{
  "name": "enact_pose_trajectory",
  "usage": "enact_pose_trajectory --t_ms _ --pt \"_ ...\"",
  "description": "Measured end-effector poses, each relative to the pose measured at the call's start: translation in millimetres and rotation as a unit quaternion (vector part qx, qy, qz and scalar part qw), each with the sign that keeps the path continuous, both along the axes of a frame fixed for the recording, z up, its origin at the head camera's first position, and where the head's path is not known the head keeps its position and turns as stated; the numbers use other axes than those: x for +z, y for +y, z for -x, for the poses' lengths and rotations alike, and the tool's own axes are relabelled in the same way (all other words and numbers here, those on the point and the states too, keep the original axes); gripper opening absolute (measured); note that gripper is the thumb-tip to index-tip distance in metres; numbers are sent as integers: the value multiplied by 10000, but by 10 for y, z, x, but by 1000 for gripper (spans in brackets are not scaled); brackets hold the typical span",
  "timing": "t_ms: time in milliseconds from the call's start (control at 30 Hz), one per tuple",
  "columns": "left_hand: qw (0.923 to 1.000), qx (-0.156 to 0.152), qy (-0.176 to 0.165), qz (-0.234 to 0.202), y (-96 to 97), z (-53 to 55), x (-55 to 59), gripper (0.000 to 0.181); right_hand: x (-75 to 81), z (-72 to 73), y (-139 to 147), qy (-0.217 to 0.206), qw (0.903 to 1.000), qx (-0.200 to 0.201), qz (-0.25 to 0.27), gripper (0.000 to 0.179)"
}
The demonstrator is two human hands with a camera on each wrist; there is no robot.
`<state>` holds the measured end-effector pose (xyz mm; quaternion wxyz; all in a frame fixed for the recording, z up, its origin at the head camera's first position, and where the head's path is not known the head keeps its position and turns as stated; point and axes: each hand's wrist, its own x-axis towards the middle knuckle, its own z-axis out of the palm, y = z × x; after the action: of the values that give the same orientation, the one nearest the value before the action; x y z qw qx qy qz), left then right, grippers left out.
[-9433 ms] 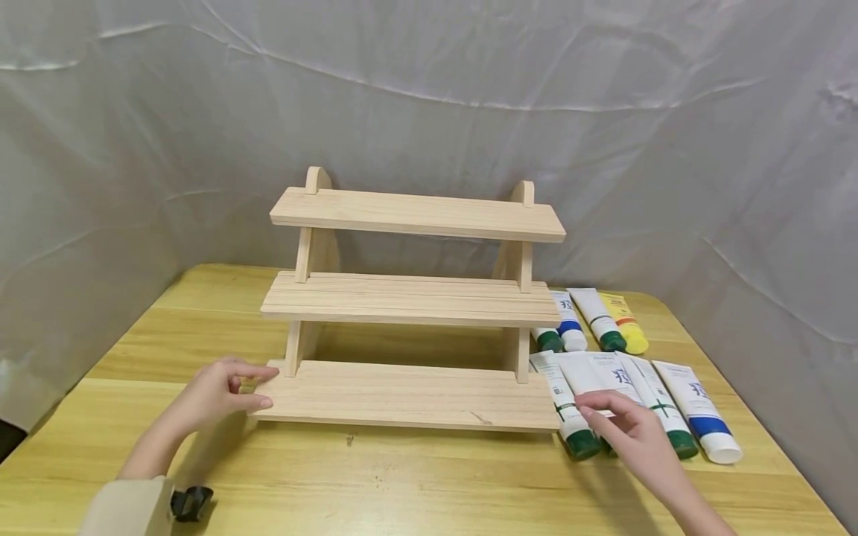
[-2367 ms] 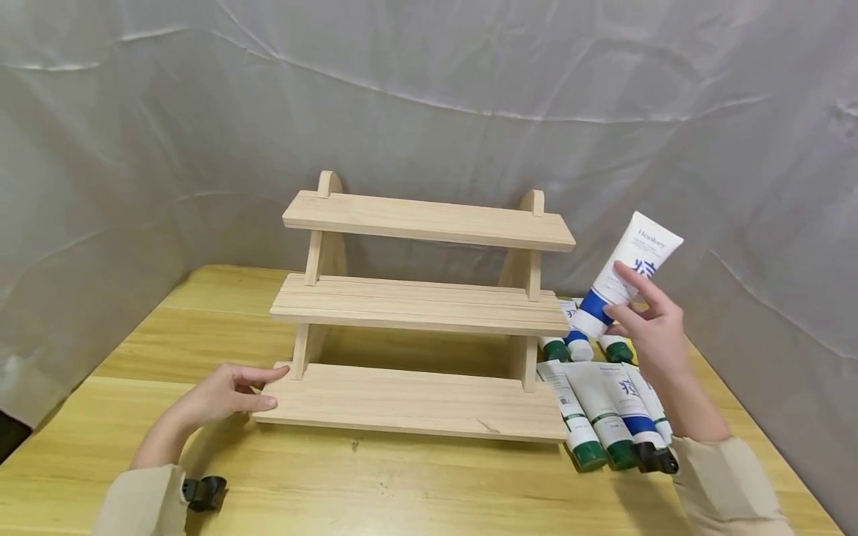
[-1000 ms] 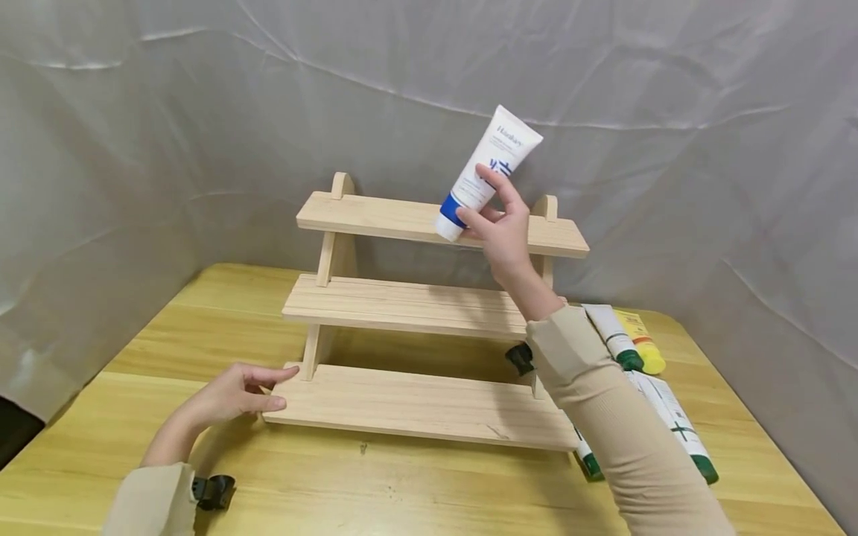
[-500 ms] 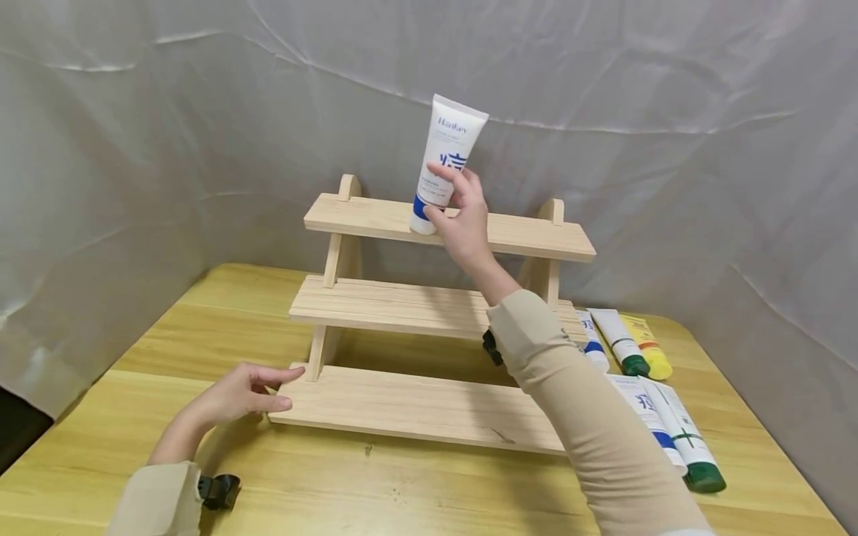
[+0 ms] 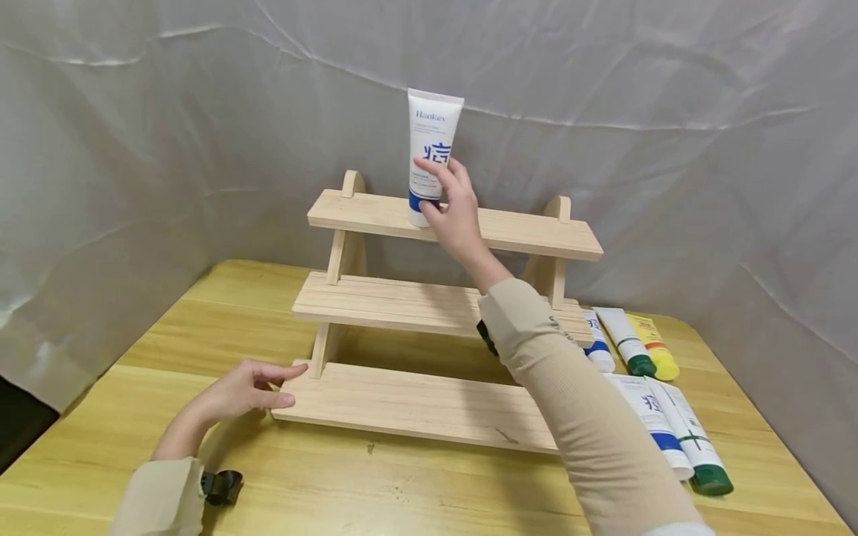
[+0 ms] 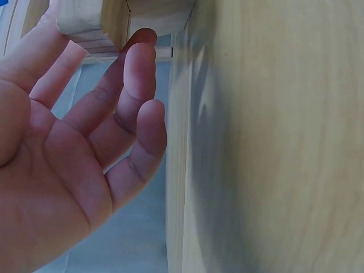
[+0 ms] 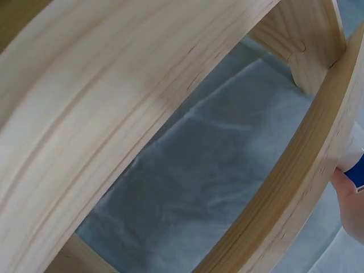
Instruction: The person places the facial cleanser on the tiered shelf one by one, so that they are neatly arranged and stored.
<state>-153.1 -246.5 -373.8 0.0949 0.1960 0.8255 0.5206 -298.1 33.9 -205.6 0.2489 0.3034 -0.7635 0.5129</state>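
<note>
A three-tier wooden display shelf [image 5: 389,294] stands on the table. My right hand [image 5: 459,212] grips a white squeeze tube [image 5: 424,130] with a blue band near its cap. The tube is almost upright, cap down, at the front of the top tier, left of its middle. At the right wrist view's edge, part of the right hand [image 7: 352,210] shows beside the tube's blue band [image 7: 357,170]. My left hand [image 5: 244,391] holds the left end of the bottom tier; in the left wrist view, the fingers [image 6: 139,74] curl by the board end [image 6: 85,25].
Several more tubes lie on the table right of the shelf: a yellow one [image 5: 653,346], a white one with a green cap [image 5: 623,339], and others nearer the front [image 5: 693,439], partly behind the right sleeve [image 5: 576,417]. Grey cloth [image 5: 603,97] hangs close behind the shelf.
The right hand has picked up a blue-banded tube from the right, carried it left over the top tier and turned it nearly upright. The left hand keeps its place on the bottom tier.
</note>
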Motion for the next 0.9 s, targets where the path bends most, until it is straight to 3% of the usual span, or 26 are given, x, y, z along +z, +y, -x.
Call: enact_pose_trajectory --t_ms 133,300,467,667,900 --pt "10000 18 38 -15 6 -4 -8 51 -42 -17 -4 -193 9998 14 98 46" --pt "10000 2 78 -2 4 -10 -12 50 -103 -66 32 -388 9979 -359 369 47" --pt "9999 19 111 38 2 -9 -11 50 -108 -113 2 -330 9975 -566 245 50" --pt "9999 -4 155 40 23 -8 -21 50 -108 -121 -73 -732 9972 -66 99 53" --pt "9997 17 160 165 35 5 -3 51 -99 -89 -110 -1283 9888 758 34 67"
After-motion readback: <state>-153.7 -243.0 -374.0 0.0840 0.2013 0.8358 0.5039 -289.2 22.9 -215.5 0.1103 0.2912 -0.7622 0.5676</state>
